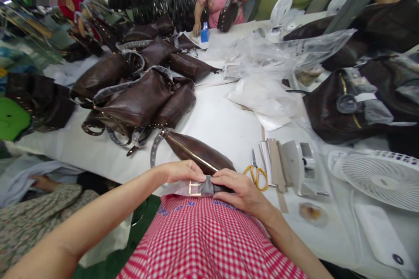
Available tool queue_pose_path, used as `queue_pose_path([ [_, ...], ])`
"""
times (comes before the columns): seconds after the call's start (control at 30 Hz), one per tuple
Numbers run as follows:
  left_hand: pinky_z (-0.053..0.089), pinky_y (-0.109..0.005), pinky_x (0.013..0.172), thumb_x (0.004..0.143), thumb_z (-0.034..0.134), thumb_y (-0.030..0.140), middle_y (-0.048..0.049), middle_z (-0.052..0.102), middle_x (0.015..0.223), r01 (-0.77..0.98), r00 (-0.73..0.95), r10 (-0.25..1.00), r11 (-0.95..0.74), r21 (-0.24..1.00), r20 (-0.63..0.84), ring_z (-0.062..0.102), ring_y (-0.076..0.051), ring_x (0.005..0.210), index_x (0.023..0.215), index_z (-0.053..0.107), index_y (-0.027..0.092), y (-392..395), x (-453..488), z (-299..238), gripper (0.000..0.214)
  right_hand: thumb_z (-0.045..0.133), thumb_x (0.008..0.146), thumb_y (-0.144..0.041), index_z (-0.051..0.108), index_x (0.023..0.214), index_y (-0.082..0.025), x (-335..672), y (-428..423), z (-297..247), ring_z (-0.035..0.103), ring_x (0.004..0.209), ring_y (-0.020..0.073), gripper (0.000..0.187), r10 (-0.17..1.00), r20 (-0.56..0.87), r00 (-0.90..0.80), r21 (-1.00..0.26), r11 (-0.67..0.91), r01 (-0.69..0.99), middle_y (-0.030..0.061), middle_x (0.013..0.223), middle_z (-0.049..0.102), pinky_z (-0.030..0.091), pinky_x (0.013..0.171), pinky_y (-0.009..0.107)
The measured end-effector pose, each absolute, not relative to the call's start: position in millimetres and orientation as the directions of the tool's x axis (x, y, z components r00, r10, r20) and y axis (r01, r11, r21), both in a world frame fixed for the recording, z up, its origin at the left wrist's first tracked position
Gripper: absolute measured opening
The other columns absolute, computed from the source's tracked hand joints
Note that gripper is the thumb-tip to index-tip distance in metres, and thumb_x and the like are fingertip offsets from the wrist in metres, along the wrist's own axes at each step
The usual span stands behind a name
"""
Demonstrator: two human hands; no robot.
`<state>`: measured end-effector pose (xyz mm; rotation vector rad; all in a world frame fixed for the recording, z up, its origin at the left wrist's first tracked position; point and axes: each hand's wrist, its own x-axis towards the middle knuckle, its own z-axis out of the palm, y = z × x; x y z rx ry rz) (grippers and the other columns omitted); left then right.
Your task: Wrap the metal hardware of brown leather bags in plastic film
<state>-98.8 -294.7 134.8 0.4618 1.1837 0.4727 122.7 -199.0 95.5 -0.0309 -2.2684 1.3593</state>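
Left hand [181, 171], right hand [238, 185] pinching plastic-wrapped strap [207, 188]; rectangular buckle [195, 195]; smooth bag [204, 151].

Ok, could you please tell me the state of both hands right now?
Left hand: closed, pinching the buckled strap.
Right hand: closed, gripping the same strap between thumb and fingers.

Bright light whitens the tabletop [218, 115], while frame edges stretch (upper left blurred).
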Motion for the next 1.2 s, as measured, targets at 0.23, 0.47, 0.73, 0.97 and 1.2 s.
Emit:
queue_pose_path([
  [0.23,0.047,-0.030,0.051,0.066,0.072,0.041,-0.0055,0.064,0.052,-0.137,0.487,0.470,0.873,0.467,-0.736,0.055,-0.018,0.043,0.071,0.072,0.012,-285.4,-85.8,129.2,0.030,0.061,0.089,-0.041,0.059,0.116,-0.018,122.5,-197.5,102.5,0.065,0.096,0.0190,0.036,0.233,0.280,-0.931,-0.878,0.455,-0.150,0.0090,0.105,0.069,0.052,0.086,0.032],
  [0.47,0.049,-0.031,0.059,0.067,0.072,0.052,-0.0059,0.066,0.060,-0.077,0.511,0.482,0.850,0.521,-0.711,0.061,-0.019,0.055,0.078,0.069,0.012,-279.9,-83.5,122.4,0.042,0.053,0.094,-0.040,0.064,0.107,-0.017,118.7,-192.2,105.3,0.064,0.086,0.0174,0.028,0.207,0.216,-0.954,-0.867,0.490,-0.090,0.0075,0.094,0.069,0.050,0.078,0.029],
  [0.73,0.043,-0.027,0.076,0.084,0.062,0.036,-0.0055,0.067,0.093,0.567,0.117,0.858,0.355,0.743,-0.500,0.060,-0.019,0.083,0.105,0.064,0.016,-286.5,-83.7,174.3,0.029,0.058,0.092,-0.031,0.069,0.088,-0.018,100.8,-182.7,99.2,0.062,0.071,0.0121,0.017,0.303,0.054,-0.951,-0.917,0.392,0.073,0.0006,0.079,0.068,0.045,0.068,0.022],
  [0.97,0.040,-0.032,0.095,0.087,0.057,0.021,-0.0085,0.059,0.117,0.674,0.071,0.952,0.174,0.718,-0.298,0.053,-0.022,0.107,0.127,0.055,0.022,-308.4,-70.3,166.8,0.040,0.070,0.081,-0.036,0.064,0.110,-0.021,115.1,-178.9,100.7,0.063,0.084,0.0165,0.033,0.308,-0.080,-0.948,-0.961,0.229,0.156,0.0015,0.094,0.070,0.048,0.075,0.026],
  [1.2,0.044,-0.028,0.077,0.076,0.069,0.047,-0.0046,0.062,0.099,0.305,0.140,0.832,0.480,0.823,-0.537,0.056,-0.020,0.087,0.116,0.061,0.018,-314.2,-71.5,174.1,0.050,0.055,0.088,-0.028,0.065,0.082,-0.017,132.2,-182.0,97.0,0.056,0.069,0.0132,0.016,0.274,-0.163,-0.948,-0.968,0.143,0.208,-0.0011,0.073,0.063,0.043,0.063,0.023],
])
